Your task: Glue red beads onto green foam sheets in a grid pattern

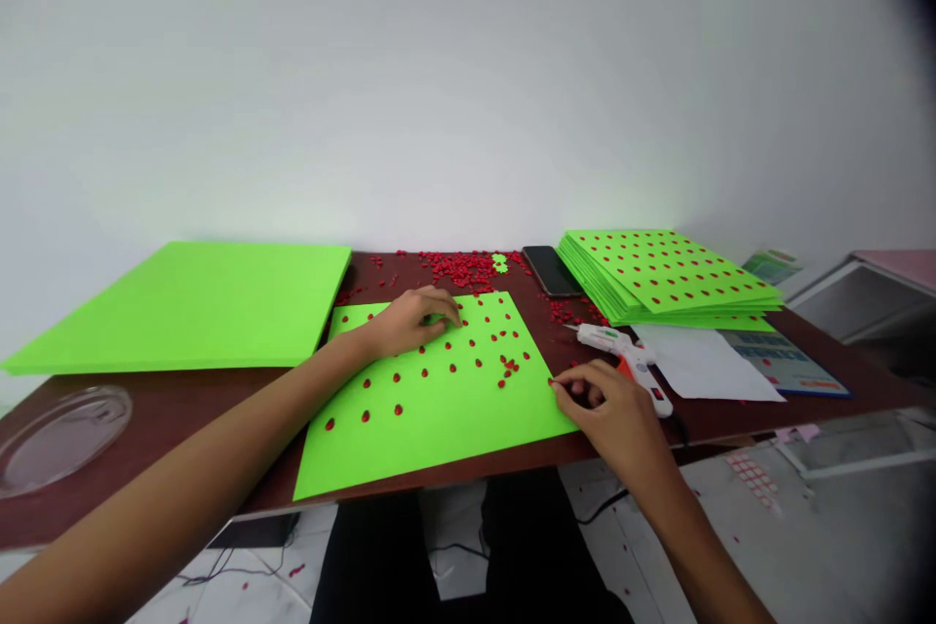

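Observation:
A bright green sheet [439, 419] lies before me on the brown table, dotted with rows of small red pieces. On its upper part rests my left hand [413, 320], fingers loosely bent and apart, fingertips near one of the red pieces; it holds nothing that I can see. My right hand [614, 400] is at the sheet's right edge, thumb and forefinger pinched on a small red piece [551, 382]. Left of that hand, a loose cluster of red pieces [510, 367] sits on the sheet. A white glue gun [606, 339] with an orange trigger lies just beyond my right hand.
A thick stack of plain green sheets [197, 302] covers the table's left. Dotted green sheets [673, 273] are piled at right, beside a black phone [552, 271]. Scattered red pieces [460, 267] lie at the back. A clear round lid [65, 434] sits front left, white paper [713, 366] at right.

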Demonstrator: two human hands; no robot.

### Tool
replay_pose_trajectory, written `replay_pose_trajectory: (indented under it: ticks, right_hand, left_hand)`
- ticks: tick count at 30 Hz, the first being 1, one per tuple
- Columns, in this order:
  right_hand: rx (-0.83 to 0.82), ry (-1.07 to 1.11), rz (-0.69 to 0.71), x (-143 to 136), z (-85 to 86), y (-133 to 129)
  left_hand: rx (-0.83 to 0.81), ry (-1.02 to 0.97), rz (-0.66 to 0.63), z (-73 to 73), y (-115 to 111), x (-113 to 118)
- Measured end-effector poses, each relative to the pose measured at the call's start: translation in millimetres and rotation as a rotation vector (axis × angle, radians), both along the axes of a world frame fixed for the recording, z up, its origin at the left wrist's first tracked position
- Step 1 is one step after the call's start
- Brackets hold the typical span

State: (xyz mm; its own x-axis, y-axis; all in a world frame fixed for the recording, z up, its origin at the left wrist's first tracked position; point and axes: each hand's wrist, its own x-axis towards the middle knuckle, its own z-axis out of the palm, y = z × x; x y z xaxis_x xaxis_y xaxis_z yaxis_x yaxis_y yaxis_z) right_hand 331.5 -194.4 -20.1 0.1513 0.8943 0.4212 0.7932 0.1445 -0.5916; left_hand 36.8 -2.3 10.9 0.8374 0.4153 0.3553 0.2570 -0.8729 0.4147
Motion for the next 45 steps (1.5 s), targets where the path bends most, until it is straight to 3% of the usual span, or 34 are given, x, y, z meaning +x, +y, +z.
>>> replay_pose_trajectory:
  ticks: [38, 45]
  right_hand:
    - [-0.006, -0.051, -0.062, -2.8, -4.8, 0.3]
    - [0.017, 0.043, 0.024, -5.0, -2.1, 0.1]
  left_hand:
    - [0.000, 0.003, 0.005, -0.7, -1.0, -0.3]
    - [-0.001, -0.016, 0.002, -1.7, -1.3, -0.5]
